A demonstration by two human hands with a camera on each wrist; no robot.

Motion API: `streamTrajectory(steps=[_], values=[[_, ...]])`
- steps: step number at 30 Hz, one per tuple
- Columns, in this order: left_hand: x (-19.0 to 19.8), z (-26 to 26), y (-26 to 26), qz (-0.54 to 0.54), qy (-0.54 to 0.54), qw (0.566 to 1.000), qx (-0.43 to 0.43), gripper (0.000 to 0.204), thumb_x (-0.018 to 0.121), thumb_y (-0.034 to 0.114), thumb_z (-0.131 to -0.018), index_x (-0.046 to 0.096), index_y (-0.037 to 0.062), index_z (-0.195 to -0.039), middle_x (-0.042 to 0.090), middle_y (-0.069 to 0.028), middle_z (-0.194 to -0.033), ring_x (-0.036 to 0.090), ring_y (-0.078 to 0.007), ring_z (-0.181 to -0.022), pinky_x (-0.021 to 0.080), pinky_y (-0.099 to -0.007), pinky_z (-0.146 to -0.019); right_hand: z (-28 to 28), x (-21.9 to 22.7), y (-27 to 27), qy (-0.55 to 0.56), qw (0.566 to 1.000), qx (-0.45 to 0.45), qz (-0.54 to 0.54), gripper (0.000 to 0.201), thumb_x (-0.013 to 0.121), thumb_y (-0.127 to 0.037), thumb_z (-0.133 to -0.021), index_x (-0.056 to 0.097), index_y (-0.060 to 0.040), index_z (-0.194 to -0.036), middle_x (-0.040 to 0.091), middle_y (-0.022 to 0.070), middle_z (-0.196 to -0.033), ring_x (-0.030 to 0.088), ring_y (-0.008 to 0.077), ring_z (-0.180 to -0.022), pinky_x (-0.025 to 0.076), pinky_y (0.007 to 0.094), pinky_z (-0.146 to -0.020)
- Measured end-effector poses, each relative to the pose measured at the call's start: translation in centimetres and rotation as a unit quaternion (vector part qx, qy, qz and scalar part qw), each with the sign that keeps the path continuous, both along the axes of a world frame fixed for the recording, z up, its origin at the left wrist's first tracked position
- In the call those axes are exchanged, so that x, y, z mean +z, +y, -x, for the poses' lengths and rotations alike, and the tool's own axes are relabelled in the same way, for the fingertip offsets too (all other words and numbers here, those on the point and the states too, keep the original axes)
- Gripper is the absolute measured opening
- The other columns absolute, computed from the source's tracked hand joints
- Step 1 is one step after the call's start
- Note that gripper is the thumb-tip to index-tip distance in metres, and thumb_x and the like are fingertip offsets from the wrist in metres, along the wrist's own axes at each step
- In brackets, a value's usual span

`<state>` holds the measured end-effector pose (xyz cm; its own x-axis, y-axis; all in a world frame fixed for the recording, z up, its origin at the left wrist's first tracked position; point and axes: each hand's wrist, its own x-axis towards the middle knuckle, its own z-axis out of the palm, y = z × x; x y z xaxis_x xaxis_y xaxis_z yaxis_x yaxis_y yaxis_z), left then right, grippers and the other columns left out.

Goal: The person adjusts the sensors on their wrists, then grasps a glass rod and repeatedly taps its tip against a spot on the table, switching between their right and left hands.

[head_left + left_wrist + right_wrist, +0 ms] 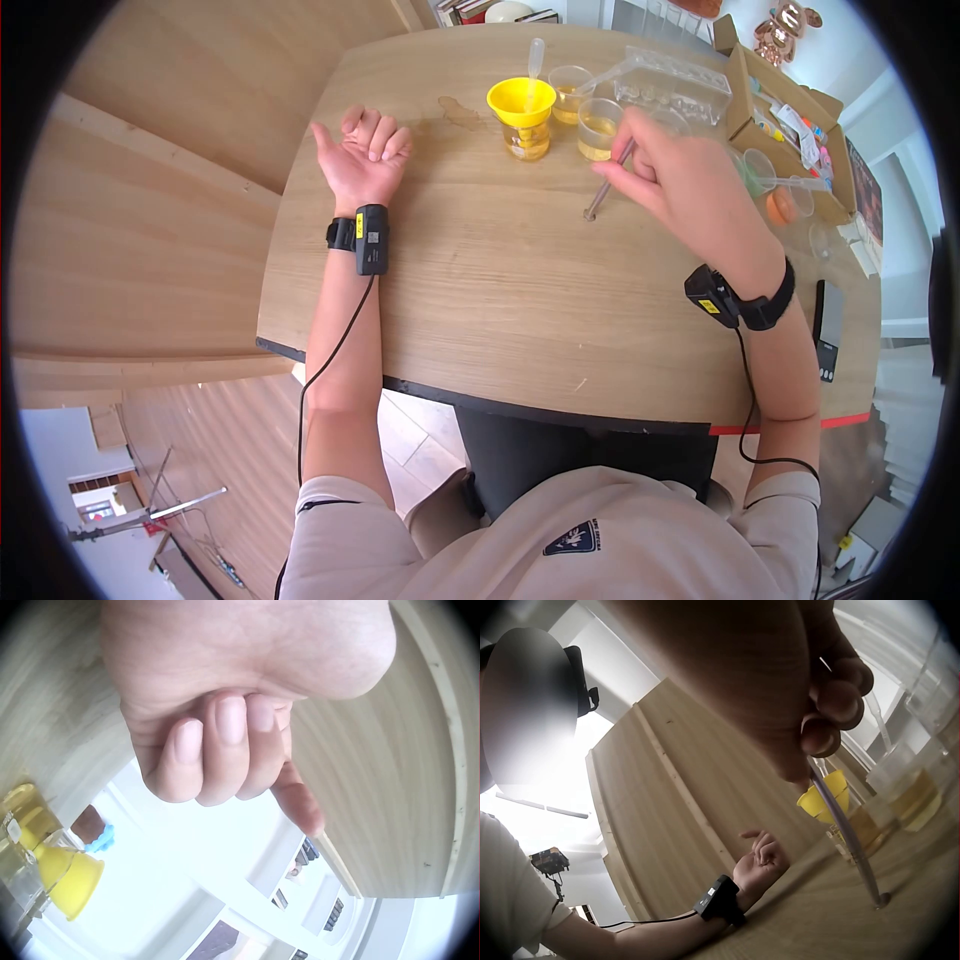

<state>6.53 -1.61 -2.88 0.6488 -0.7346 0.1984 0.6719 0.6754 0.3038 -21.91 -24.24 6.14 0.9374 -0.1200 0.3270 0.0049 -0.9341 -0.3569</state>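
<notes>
My right hand pinches a thin grey rod between thumb and fingers, over the right half of the table. The rod slants down, its small rounded end at the tabletop. My left hand lies palm up at the table's left side, holding nothing, its fingers loosely curled. Between the hands, farther back, a yellow funnel sits on a beaker of yellow liquid, with a plastic dropper standing in it. Beside it are clear cups with pale yellow liquid, one partly behind my right hand.
A clear plastic rack stands at the back right, near a cardboard box of small items. Cups with green and orange contents are right of my right hand. A dark phone-like slab lies near the right edge.
</notes>
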Motion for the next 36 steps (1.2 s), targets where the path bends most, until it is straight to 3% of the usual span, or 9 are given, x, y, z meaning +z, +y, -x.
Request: streamTrajectory(steps=[36], values=[[-0.46,-0.44,0.1,0.023,-0.007,0.999,-0.03,0.074,0.019,0.076,-0.101,0.045,0.0124,-0.073,0.018,0.0035,-0.053,0.014,-0.0129,-0.045,0.018,-0.0299,-0.05,0.28,0.16,0.32,0.009,1.0,0.009,0.022,0.027,0.069,-0.026,-0.096,0.049,-0.0086,-0.101,0.066,0.01,-0.07,0.064,0.0345,-0.063,0.048,0.0431,-0.058]])
